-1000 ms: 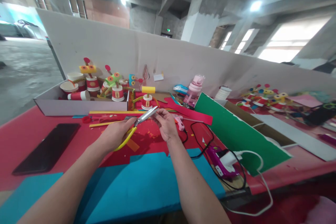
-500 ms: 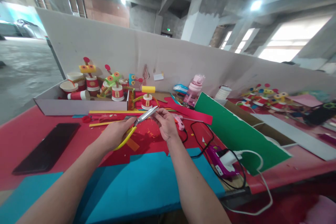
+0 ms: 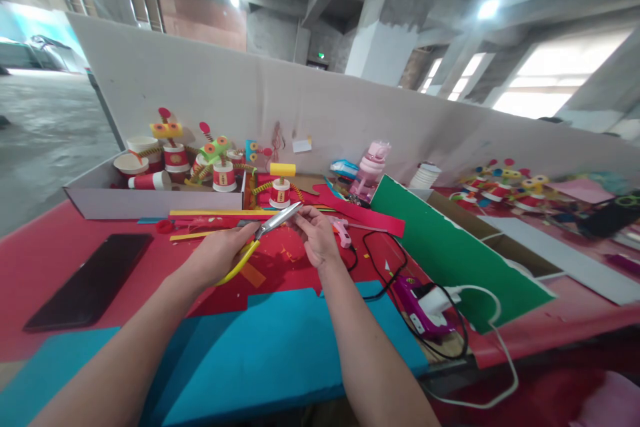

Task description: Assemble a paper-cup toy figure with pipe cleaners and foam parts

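Observation:
My left hand (image 3: 223, 255) is closed around the yellow handles of a pair of scissors (image 3: 279, 219), whose silver blades point up and to the right. Beside the blade tips, my right hand (image 3: 317, 235) has thumb and fingers pinched together; whatever is between them is too small or hidden to make out. Just beyond the blades stands a paper-cup figure (image 3: 281, 193) with a yellow tube head and coiled paper arms. Below the hands, an orange paper piece (image 3: 253, 275) and small scraps lie on the red table cover. A pink glue gun (image 3: 342, 232) rests right of my right hand.
At the back left, a white box (image 3: 160, 205) holds cups and several cup figures. A black phone-like slab (image 3: 90, 282) lies left. Blue sheets (image 3: 280, 347) cover the front edge. On the right are a purple power strip (image 3: 424, 310), trailing cables and a green board (image 3: 450, 253).

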A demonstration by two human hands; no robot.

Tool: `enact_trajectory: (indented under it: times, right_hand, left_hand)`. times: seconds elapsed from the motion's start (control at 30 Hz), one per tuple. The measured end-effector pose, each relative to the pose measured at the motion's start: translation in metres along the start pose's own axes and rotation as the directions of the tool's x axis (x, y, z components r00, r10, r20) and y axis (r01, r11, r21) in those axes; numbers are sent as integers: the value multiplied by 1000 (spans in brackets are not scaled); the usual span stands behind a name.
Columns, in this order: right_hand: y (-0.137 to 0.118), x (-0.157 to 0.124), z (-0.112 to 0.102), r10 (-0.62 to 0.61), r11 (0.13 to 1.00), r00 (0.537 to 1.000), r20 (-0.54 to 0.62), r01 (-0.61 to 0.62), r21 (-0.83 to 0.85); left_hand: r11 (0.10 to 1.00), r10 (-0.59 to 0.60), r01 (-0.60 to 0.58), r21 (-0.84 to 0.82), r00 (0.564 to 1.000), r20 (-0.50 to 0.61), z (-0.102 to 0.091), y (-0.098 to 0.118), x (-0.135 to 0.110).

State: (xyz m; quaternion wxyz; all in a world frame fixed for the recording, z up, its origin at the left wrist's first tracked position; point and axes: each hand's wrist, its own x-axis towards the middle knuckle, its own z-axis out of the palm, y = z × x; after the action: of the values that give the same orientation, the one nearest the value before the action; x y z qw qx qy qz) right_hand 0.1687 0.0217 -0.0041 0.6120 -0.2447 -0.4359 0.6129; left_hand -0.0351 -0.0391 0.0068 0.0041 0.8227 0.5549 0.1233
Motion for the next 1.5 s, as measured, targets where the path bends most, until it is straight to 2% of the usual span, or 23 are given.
enact_trajectory:
  times: [0.47,0.73,0.97,1.17,1.5]
  right_hand:
    - [0,2,-5,24,998,1000,9,-24,-50]
    - [-2,0,-3,38,996,999,29,-36,-79]
    - [-2,1,-5,-11,985,999,49,19,-173]
    - [-3,1,-6,-22,968,996,89,44,-248]
    - [-3,0,-6,-18,963,994,105,46,-265]
  left_hand:
    - [1000,8,-8,23,1000,-6,-2,-5,0]
    - [988,-7,-8,-157,996,-94,-8,-7,-2]
    - [1000,-11,10,25,1000,27,-11,-10,-4]
    - [999,10,-12,43,999,44,-7,-14,-4]
    - [999,-1,-2,44,998,67,-8,-11,-4]
